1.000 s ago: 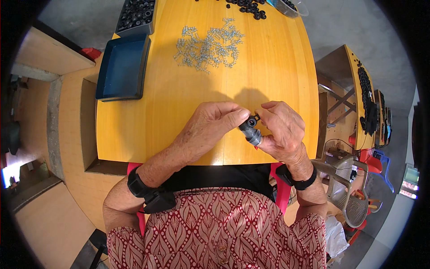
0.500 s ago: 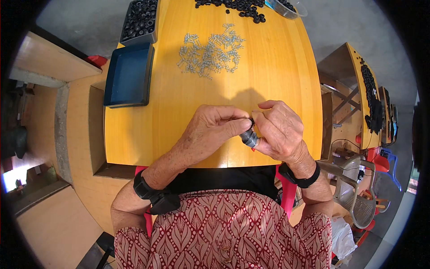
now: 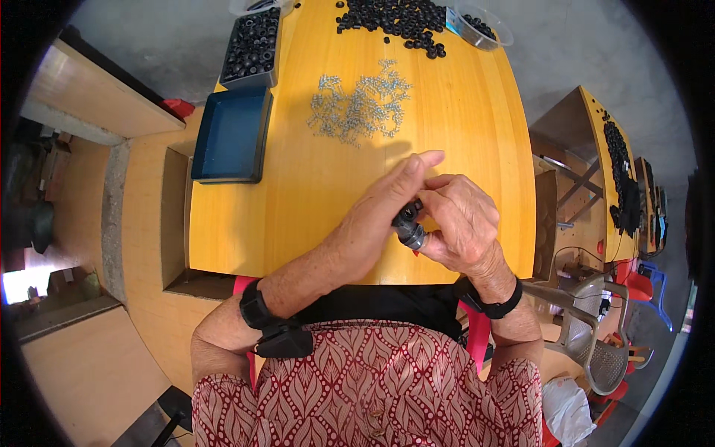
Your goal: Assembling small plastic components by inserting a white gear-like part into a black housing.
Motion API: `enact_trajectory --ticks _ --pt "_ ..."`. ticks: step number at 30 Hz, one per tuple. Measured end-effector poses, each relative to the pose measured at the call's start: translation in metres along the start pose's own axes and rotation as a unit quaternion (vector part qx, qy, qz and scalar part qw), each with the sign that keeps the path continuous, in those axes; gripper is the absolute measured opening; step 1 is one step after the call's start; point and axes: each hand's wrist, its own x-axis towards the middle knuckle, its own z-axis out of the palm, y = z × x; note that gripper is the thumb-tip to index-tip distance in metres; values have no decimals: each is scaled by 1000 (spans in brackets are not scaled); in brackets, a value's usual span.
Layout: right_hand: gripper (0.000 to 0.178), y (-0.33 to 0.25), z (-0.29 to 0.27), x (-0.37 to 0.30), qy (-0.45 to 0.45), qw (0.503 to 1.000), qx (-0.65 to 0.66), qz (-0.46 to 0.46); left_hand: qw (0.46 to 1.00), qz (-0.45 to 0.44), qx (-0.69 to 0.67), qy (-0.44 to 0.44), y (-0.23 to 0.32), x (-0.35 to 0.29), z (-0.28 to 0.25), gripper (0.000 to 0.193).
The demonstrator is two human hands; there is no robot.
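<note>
My right hand (image 3: 463,223) is closed, its fingertips and thumb pinching a small black plastic part (image 3: 407,211). A dark grey band (image 3: 411,235) wraps the right thumb just below the part. My left hand (image 3: 387,205) is turned on edge close beside the part. Its thumb and a fingertip stretch forward, and nothing shows in them; the other left fingers are hidden beneath. Beyond both hands, a loose spread of small silver screws (image 3: 361,104) lies on the yellow wooden table (image 3: 462,112).
At the far left stand a dark blue tray (image 3: 231,141) and a grey bin (image 3: 253,48) of black parts. More black parts (image 3: 395,18) lie by the table's far edge, beside a clear plastic bowl (image 3: 477,33). A grey chair (image 3: 596,328) stands at right.
My left hand has let go of its pinch by the black part and rolled on edge, thumb pointing forward. The right hand still holds the part. The view has shifted slightly.
</note>
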Motion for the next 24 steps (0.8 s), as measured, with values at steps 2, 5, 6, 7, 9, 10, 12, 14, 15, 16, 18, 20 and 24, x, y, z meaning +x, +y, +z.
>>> enact_trajectory --ticks 2,5,6,7,9,10,12,14,15,16,18,20,24 --pt "31 -2 -2 2 -7 1000 8 13 995 -49 -83 -39 8 0 7 67" --pt "29 -4 -4 4 3 1000 -14 19 989 -63 -129 -43 13 4 15 69" --pt "30 -3 -3 2 14 999 -20 23 989 -61 -128 -45 14 4 16 69" --pt "31 -3 -2 1 25 999 -27 27 989 -62 -130 -46 15 5 16 67" --pt "31 -3 -3 3 31 999 -23 25 989 -61 -129 -47 12 4 14 66" --pt "32 -2 -4 4 35 999 -18 27 999 -8 -45 -9 7 3 10 62" --pt "32 2 -10 5 38 998 -48 22 998 44 40 20 6 1 6 58" --pt "32 7 -16 5 39 996 -76 21 998 -4 5 68 10 -5 -3 37" --pt "29 8 -18 5 31 996 -83 13 998 -7 5 65 10 -8 -4 37" --pt "28 10 -19 4 22 996 -90 5 998 4 26 55 9 -12 -5 30" --pt "28 7 -20 5 18 996 -88 -6 998 16 47 48 9 -17 -5 24" --pt "27 6 -19 4 12 996 -86 -17 998 18 37 49 10 -17 -6 22" --pt "27 8 -17 0 -2 996 -86 -19 998 18 44 41 8 -16 -10 23"
